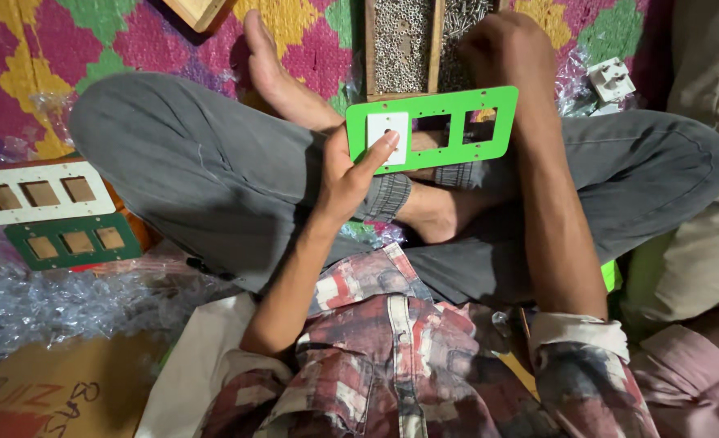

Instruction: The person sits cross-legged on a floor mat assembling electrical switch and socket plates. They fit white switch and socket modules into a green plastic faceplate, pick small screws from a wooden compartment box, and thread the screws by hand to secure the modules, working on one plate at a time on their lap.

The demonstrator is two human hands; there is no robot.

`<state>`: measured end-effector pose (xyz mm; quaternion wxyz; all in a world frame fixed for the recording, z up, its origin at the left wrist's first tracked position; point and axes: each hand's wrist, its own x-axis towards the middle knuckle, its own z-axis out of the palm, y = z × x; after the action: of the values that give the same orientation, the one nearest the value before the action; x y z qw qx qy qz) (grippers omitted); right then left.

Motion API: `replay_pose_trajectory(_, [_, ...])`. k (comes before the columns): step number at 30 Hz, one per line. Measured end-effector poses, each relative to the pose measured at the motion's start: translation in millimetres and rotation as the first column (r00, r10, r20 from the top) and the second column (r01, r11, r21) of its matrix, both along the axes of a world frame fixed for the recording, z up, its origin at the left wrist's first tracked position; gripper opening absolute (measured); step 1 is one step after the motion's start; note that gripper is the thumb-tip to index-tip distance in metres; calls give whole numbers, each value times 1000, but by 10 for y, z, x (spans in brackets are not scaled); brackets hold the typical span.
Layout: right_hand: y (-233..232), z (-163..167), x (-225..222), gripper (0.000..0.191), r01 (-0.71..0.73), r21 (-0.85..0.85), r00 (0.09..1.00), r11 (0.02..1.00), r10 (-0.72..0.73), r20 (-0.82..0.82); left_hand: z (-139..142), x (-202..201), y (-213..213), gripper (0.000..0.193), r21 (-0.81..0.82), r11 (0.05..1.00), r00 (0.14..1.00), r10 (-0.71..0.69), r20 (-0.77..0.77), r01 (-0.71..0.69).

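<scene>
Green plastic catches the eye first in the head view: a long green plate (457, 130) with three rectangular openings, held up over the person's crossed legs. One opening, the leftmost, is filled by a white square insert (387, 138); the other two are open, and a foot shows through them. The left hand (347, 174) grasps the plate at its left end, thumb pressed on the white insert, the other fingers hidden behind the plate.

The right hand (501, 45) reaches past the plate's top edge to a wooden tray (436, 40). Its fingers are curled downward and out of sight, so whether they pinch anything cannot be told. The tray is cut off by the top of the frame; two compartments show, split by a wooden divider, the left one full of small silvery nuts or washers, the right one holding what look like screws, too small to be sure.

At the left, on crinkled clear wrapping, lie two more three-opening plates: a white plate (39, 193) and, touching it just below, a dark green plate (71, 242). A single white switch part (611, 79) lies at the upper right, beside the knee. A wooden block corner is cut off at the top.
</scene>
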<state>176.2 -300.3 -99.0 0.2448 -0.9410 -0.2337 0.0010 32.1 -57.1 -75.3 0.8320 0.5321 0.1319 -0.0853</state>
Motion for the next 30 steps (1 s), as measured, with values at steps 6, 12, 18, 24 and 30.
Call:
replay_pose_trajectory(6, [-128, 158, -199, 7, 234, 454, 932, 860, -67, -355, 66, -193, -36, 25, -52, 999, 1000, 14, -12, -15])
replay_pose_trajectory(12, [-177, 453, -329, 8, 328, 711, 894, 622, 40, -447, 119, -194, -78, 26, 20, 1000, 1000, 9, 22, -9])
replay_pose_trajectory(18, [-60, 892, -581, 10, 272, 724, 893, 634, 115, -436, 140, -176, -169, 24, 52, 999, 998, -1, 57, -2])
replay_pose_trajectory(24, [65, 1169, -703, 8, 63, 592, 945, 803, 142, -294, 152, -215, -290, 25, 100, 995, 997, 14, 71, -21])
replay_pose_trajectory(30, [146, 1323, -824, 11, -106, 442, 966, 891, 198, -167, 92, -237, -435, 28, 116, 993, 996, 16, 84, -26])
